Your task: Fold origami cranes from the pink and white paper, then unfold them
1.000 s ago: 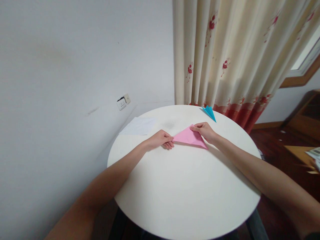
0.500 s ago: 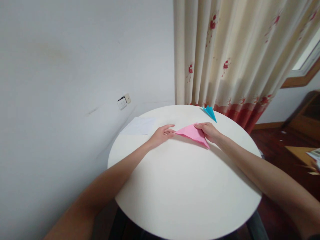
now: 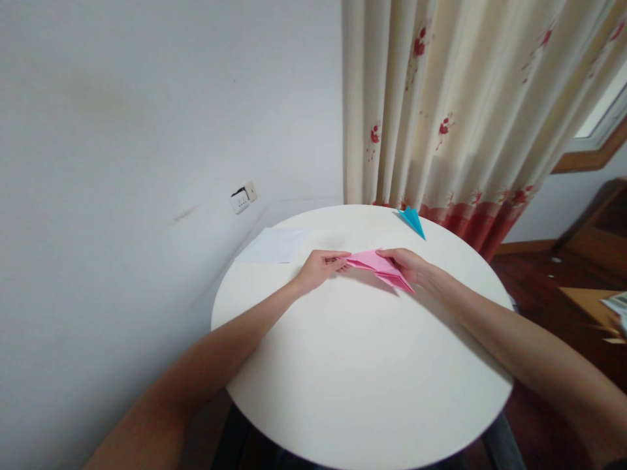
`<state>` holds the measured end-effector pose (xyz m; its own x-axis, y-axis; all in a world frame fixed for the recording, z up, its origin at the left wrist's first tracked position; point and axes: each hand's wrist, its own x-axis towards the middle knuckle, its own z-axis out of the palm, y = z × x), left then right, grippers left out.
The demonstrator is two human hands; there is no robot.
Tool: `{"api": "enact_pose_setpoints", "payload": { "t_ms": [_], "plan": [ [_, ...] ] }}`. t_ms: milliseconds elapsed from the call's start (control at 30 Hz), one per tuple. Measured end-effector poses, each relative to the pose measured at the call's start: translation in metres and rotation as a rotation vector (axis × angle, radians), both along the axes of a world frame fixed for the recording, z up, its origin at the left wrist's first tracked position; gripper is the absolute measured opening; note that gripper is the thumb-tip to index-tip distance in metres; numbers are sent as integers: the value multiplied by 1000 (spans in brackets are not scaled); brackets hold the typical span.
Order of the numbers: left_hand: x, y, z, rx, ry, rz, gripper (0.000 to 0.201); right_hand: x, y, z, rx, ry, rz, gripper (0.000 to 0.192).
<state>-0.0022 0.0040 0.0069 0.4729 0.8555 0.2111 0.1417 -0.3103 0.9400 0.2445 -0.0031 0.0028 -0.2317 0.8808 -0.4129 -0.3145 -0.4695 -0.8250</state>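
Observation:
A pink paper [image 3: 377, 266] folded into a triangle is held just above the round white table [image 3: 362, 365], near its far side. My left hand [image 3: 321, 266] pinches the paper's left tip between thumb and fingers. My right hand [image 3: 409, 264] grips the paper's right part, fingers over its top edge. The paper is tilted, its near edge lifted off the tabletop.
A small blue folded paper [image 3: 412, 220] lies at the table's far edge by the flowered curtain [image 3: 455, 117]. A white sheet [image 3: 273, 245] lies at the far left. A wall socket [image 3: 241, 198] is on the grey wall. Wooden furniture [image 3: 588, 261] stands to the right.
The pink triangle lay flat under both hands a second ago. Now both hands have lifted it off the table, and my left hand has moved from pressing the tip to pinching it.

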Motion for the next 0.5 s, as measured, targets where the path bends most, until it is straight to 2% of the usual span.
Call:
{"api": "enact_pose_setpoints", "payload": {
  "t_ms": [133,200,300,367,433,500],
  "plan": [
    [-2,3,2,6,-12,-3,46,2,0,-1,-25,-6,40,10],
    [-6,7,3,11,9,-12,48,1,0,-1,10,-36,27,9],
    [-12,12,7,11,9,2,60,-4,-4,-1,173,-135,-67,8],
    [-13,13,9,-27,13,10,65,-11,-9,-1,295,-208,-94,15],
    [-10,10,9,-106,68,-46,63,-20,-16,1,393,-269,-63,23],
    [-5,2,8,-171,142,-156,56,-29,-23,3,473,-302,-23,28]
  ]
}}
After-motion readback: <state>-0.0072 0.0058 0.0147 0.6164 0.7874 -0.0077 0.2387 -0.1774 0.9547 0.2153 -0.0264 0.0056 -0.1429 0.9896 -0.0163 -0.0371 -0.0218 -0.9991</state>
